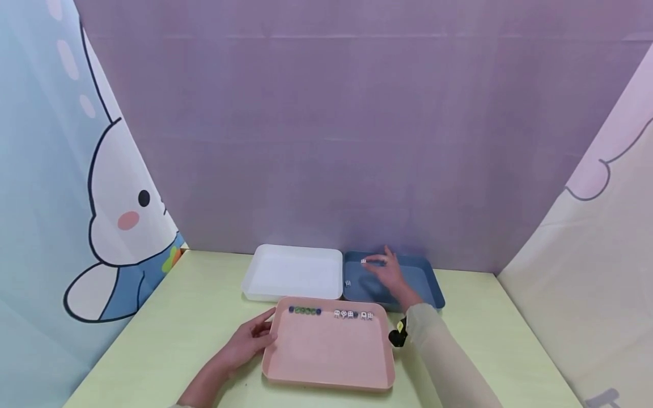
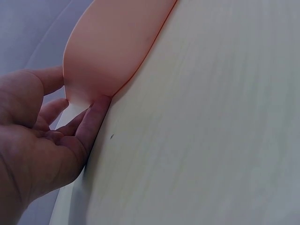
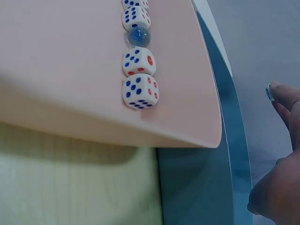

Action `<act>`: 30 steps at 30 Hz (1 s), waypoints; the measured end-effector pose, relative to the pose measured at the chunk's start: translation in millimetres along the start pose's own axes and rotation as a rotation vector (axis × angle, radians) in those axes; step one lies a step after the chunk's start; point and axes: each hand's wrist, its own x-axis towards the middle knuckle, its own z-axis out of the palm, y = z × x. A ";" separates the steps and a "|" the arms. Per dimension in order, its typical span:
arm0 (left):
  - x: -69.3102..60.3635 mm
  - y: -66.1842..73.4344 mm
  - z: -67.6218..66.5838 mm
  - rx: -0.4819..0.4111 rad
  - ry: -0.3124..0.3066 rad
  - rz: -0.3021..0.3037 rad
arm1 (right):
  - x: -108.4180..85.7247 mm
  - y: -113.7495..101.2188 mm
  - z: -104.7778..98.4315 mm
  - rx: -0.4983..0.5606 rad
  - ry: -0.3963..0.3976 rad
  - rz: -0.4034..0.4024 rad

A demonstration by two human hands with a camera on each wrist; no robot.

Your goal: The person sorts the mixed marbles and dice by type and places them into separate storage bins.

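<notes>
My right hand (image 1: 390, 275) is over the dark blue tray (image 1: 436, 286), pinching a white die (image 1: 363, 261) between thumb and fingertips. That die (image 3: 269, 92) also shows at the fingertips in the right wrist view. Another die (image 1: 348, 283) lies by the blue tray's left wall. My left hand (image 1: 248, 341) grips the left edge of the pink tray (image 1: 326, 362); in the left wrist view its fingers touch the tray's wall and lower edge. Along the pink tray's far side sit a row of green and blue marbles (image 1: 305, 310) and a row of white dice (image 3: 140, 91) with a clear bluish marble (image 3: 139, 36) among them.
A white tray (image 1: 293, 272) stands left of the blue one, behind the pink tray. All three are on a pale yellow-green table (image 1: 204, 306). A purple cloth (image 1: 326, 141) hangs behind, with printed curtains on both sides. A black device (image 1: 398, 334) is at the right wrist.
</notes>
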 end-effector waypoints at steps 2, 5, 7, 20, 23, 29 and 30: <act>-0.7 0.4 0.2 -0.001 0.002 0.000 | 0.9 -0.5 0.5 -0.001 -0.002 0.010; -2.0 0.2 0.7 -0.002 0.006 -0.005 | 1.6 -0.2 1.6 -0.003 -0.010 0.030; -2.8 -0.2 0.9 0.001 0.010 -0.009 | 2.1 0.7 2.3 -0.004 -0.016 0.040; -6.8 -2.6 -2.1 -0.007 0.013 -0.016 | 2.5 2.2 4.3 -0.011 -0.013 0.058; -7.6 -2.1 -0.9 -0.017 0.010 -0.016 | 2.7 3.8 3.3 -0.015 -0.018 0.060; -7.5 -1.6 -1.1 -0.032 -0.003 0.000 | 2.7 5.0 3.4 -0.036 -0.021 0.056; -7.1 -1.7 -1.1 -0.034 -0.005 0.002 | 2.6 5.6 3.3 -0.042 -0.016 0.053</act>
